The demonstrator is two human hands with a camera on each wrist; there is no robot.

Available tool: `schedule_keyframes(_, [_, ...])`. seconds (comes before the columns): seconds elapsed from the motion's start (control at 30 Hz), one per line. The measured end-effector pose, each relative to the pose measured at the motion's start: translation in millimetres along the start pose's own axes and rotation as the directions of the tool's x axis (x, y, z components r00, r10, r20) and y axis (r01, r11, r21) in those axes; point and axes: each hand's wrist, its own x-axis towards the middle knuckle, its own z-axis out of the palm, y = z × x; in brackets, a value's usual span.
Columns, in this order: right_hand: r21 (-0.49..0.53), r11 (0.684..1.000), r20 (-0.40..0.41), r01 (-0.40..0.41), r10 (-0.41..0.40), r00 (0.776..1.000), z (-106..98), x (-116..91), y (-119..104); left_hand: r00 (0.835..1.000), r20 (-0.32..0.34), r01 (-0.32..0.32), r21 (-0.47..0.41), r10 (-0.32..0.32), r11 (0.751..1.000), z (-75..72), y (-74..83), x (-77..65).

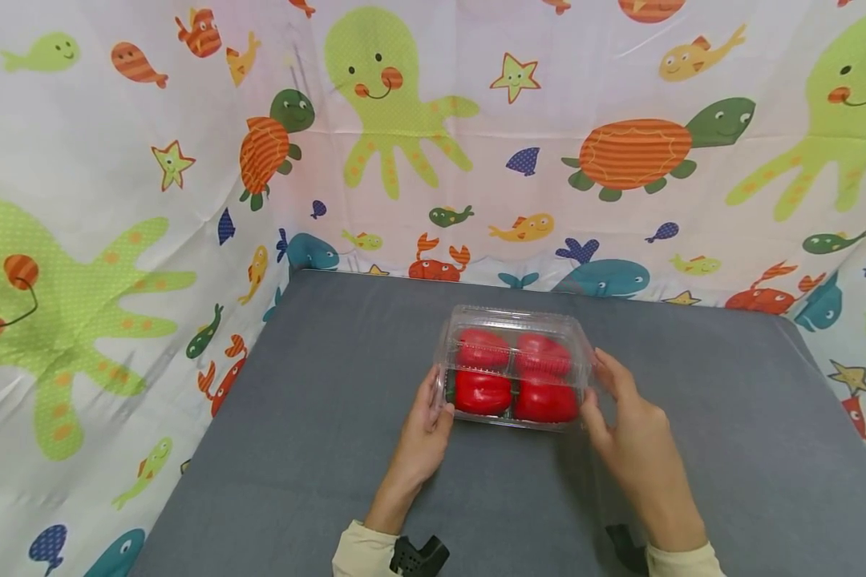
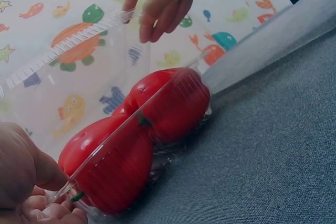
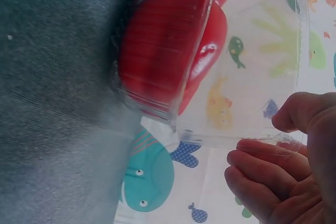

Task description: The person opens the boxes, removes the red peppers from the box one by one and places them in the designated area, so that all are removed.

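A clear plastic clamshell box holds several shiny red bell peppers, one with a green stem showing in the left wrist view. Its lid is lifted at an angle over the peppers. My left hand grips the box's near left rim, thumb on top and fingers curled beneath. On the other side, my right hand pinches the lid's edge near a corner, thumb on one face and fingers on the other, as the right wrist view shows.
The box rests on a table with a grey cloth. Behind and to the left hangs a white curtain printed with sea animals. Dark wrist straps sit at my pale sleeves.
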Motion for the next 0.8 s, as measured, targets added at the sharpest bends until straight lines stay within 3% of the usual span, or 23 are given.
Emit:
schedule_keyframes(0.3, [0.010, 0.999, 0.001, -0.041, 0.041, 0.999, -3.6, 10.3, -5.2, 1.000, 0.001, 0.016, -0.043, -0.016, 0.999, -0.6, -1.4, -0.1])
schedule_keyframes(0.53, [0.019, 0.998, -0.007, -0.058, 0.059, 0.998, -6.4, 16.6, -6.9, 1.000, 0.008, -0.010, -0.075, 0.010, 0.997, 0.6, -3.0, 2.0])
schedule_keyframes(0.8, [0.045, 0.999, -0.062, -0.006, 0.009, 0.998, -9.8, 28.1, -5.6, 1.000, 0.007, -0.004, -0.091, 0.004, 0.996, -0.9, -3.1, 3.1])
